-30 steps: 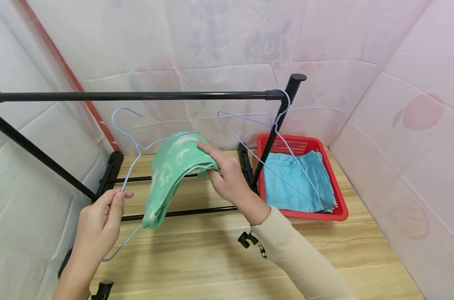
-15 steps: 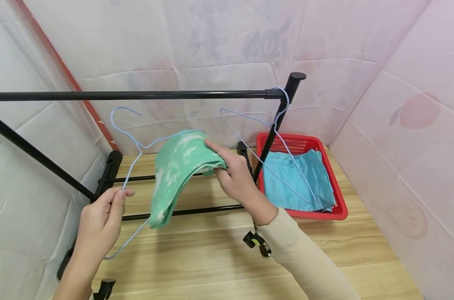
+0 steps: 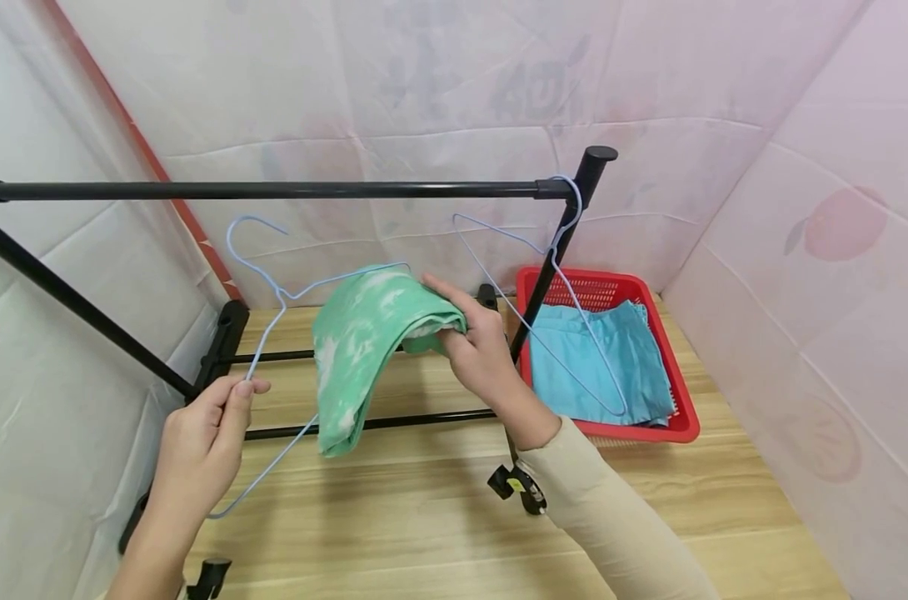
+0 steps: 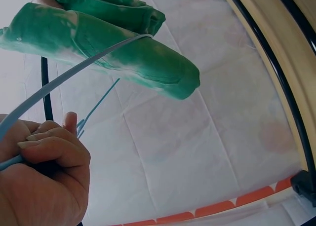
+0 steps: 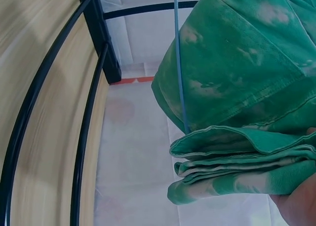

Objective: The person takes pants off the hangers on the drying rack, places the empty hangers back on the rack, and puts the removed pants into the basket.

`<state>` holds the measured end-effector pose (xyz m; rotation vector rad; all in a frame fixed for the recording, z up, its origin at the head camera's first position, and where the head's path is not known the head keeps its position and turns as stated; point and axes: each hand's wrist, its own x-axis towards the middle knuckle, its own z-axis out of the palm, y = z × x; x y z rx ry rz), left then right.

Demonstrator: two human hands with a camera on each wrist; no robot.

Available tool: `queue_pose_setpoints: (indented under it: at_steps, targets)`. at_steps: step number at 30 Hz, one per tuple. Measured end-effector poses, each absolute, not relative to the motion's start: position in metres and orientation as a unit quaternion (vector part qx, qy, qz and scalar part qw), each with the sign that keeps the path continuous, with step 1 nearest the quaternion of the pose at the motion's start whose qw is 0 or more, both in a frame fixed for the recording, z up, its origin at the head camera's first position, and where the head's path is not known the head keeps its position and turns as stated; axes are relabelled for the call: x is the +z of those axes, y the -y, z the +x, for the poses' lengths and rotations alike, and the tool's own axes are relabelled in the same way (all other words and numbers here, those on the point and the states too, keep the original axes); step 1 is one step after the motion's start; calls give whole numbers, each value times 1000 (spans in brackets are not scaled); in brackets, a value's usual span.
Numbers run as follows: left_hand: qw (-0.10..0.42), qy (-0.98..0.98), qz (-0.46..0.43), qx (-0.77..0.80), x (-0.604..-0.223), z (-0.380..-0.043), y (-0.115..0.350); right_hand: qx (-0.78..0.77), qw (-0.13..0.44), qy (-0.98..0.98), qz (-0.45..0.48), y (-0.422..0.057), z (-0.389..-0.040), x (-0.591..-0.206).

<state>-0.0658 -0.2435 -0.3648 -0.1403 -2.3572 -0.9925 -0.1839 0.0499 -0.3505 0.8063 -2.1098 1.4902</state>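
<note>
My left hand (image 3: 202, 442) pinches one side of a pale blue wire clothes hanger (image 3: 280, 293), its hook pointing up below the rack's top rail. A folded green garment (image 3: 379, 333) with white blotches lies draped over the hanger's lower wire. My right hand (image 3: 484, 354) grips the garment's right end, with the thumb hidden underneath. In the left wrist view the wire crosses in front of the garment (image 4: 133, 63). The right wrist view shows its folded layers (image 5: 237, 157) stacked beside the wire.
A black clothes rack (image 3: 311, 191) spans the scene. A second blue hanger (image 3: 499, 283) hangs at its right end. Behind that stands a red basket (image 3: 682, 429) holding folded blue cloth (image 3: 596, 362). The wooden tabletop (image 3: 424, 517) lies below, with pale sheeting around.
My right hand has moved right with the green garment, which has slid along the hanger's lower wire. More bare wire shows at its left. My left hand has stayed nearly still.
</note>
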Motion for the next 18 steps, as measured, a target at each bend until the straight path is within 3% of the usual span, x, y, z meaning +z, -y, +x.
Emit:
queue_pose_setpoints:
  at_steps: [10,18]
  targets:
    - [277,883,-43,-376,-365,-65,243,603,156,740,254,-52,-160,-319]
    - [280,882,-50,-376,-365,-66,243,629,159,721,243,-60,-176,-340]
